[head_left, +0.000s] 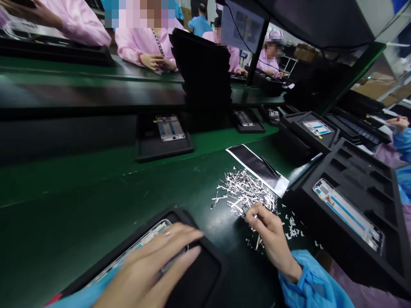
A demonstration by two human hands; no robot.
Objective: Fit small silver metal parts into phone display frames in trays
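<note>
My left hand [157,265] lies with its fingers stretched out over a phone frame [162,224], hiding much of it. That frame sits in a black foam tray [205,267] at the near edge of my view. Over the lower edge of a pile of small silver-and-black strips [247,186], my right hand [265,224] is closed in a pinch. A small dark bit shows at its fingertips, too small to name. Beside the pile lies a black sheet with a white border [257,164], with thin dark tweezers-like tools [270,167] on it.
Right of me, a stack of black trays [356,179] holds another phone frame [349,214]. Further trays with frames stand along the green bench, one tray [163,149] at centre-left. A tall black tray stack [202,68] rises behind. People in pink and blue smocks sit opposite.
</note>
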